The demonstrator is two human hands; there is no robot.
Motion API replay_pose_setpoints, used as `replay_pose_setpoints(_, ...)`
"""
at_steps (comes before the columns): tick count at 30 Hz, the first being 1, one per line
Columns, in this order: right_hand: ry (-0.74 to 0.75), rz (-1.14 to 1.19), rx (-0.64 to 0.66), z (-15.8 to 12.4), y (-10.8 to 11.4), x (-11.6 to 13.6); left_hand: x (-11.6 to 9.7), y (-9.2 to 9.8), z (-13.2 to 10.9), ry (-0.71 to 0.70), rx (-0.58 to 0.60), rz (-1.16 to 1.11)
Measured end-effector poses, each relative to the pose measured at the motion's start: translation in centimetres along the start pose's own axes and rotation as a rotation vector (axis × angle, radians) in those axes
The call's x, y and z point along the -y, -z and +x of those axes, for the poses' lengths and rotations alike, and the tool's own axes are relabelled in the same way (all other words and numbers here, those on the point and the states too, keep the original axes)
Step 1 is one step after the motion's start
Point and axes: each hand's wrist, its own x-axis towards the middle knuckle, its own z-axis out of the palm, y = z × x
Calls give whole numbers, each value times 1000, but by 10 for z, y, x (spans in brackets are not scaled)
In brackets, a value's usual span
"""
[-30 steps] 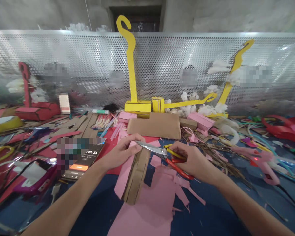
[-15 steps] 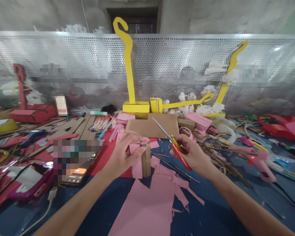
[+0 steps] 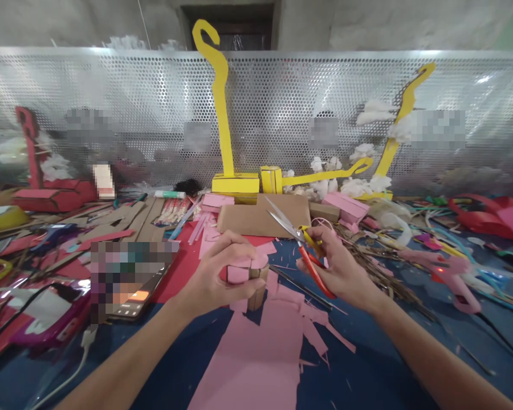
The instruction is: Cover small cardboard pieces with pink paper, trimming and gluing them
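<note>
My left hand [image 3: 226,273] is wrapped round a small cardboard box [image 3: 256,290] partly covered in pink paper; the fingers hide much of its left side and top. My right hand [image 3: 333,259] grips a pair of scissors [image 3: 301,239] with red and yellow handles. Their blades are slightly apart and point up and left, to the right of the box and not touching it. Below the box lies a large pink paper sheet [image 3: 252,359], with cut pink strips [image 3: 318,336] at its right edge.
Behind my hands lies a brown cardboard piece [image 3: 260,219]. Yellow hook-topped stands [image 3: 223,125] rise before a perforated metal panel [image 3: 273,102]. To the left is a phone [image 3: 141,290]; to the right, a pink glue gun [image 3: 448,273] with a lit red light and a bundle of sticks [image 3: 380,276].
My left hand has shifted its hold, with its thumb lower across the box, and the box has turned slightly. The scissor blades have opened a little.
</note>
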Motion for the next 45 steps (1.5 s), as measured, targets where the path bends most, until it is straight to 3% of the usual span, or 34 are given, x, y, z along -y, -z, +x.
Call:
replay_pose_setpoints(4, 45, -30, 16, 1, 8, 1, 3, -2, -1, 39, 5, -77)
replay_pose_setpoints(10, 239, -358, 53, 0, 44, 10, 5, -6, -1, 39, -37, -63)
replay_pose_setpoints(13, 253, -438, 46, -2, 52, 11, 4, -6, 0, 27, -33, -83)
replay_pose_setpoints(20, 90, -517, -193, 8, 45, -7, 5, -4, -3, 74, 1, -107)
replay_pose_setpoints(26, 59, -634, -90, 15, 32, -44, 4, -4, -5, 120, 27, -132)
replay_pose_setpoints(30, 43, -659, -34, 14, 26, -51, 3, -3, -4, 116, 28, -116)
replay_pose_setpoints(35, -15, -620, -42, 13, 26, -49, 2, -3, 0, 23, 34, -124)
replay_pose_setpoints(38, -29, -578, -123, 13, 27, -44, 2, -3, 0, 31, 28, -126)
replay_pose_setpoints(41, 29, -527, -230, 13, 31, -32, 3, -3, -1, 43, 23, -120)
replay_pose_setpoints(45, 120, -467, -245, 8, 47, -7, 6, -3, -3, 55, 14, -114)
